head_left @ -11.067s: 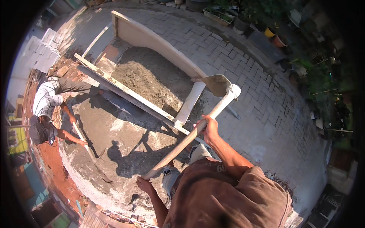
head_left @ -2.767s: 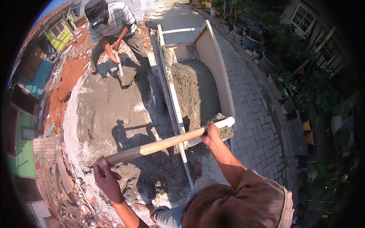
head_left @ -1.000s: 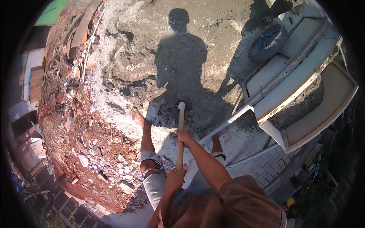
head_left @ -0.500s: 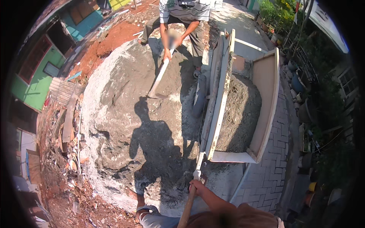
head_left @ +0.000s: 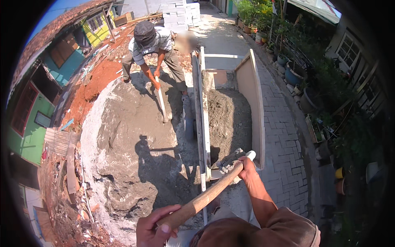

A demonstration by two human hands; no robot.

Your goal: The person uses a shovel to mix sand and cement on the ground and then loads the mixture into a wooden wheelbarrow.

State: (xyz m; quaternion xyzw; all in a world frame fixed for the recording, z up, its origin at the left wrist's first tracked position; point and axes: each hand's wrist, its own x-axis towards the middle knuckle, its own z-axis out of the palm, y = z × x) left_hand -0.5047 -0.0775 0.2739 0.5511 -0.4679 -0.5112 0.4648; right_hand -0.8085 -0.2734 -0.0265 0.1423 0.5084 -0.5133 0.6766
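My left hand [head_left: 162, 224] is closed around the lower end of a wooden hoe handle [head_left: 205, 189]. Farther up, near the white collar, my right hand [head_left: 248, 169] grips the same handle. The hoe blade [head_left: 228, 166], caked with grey mix, is at the near end of a long board-sided trough [head_left: 258, 111] holding wet grey mortar [head_left: 226, 111]. To the trough's left, a spread of grey mortar [head_left: 119, 131] covers the ground, with my shadow on it.
A co-worker [head_left: 146, 49] bends over the mortar, holding another hoe [head_left: 161, 105]. Red soil and rubble [head_left: 96, 78] border the left. Stacked grey blocks [head_left: 177, 16] stand behind. Potted plants [head_left: 296, 76] line the right side of the paved path [head_left: 279, 144].
Since half a second ago my hoe has swung up and rightward from the ground to the trough's end, bringing my left hand into view. The co-worker's hoe has tilted more upright.
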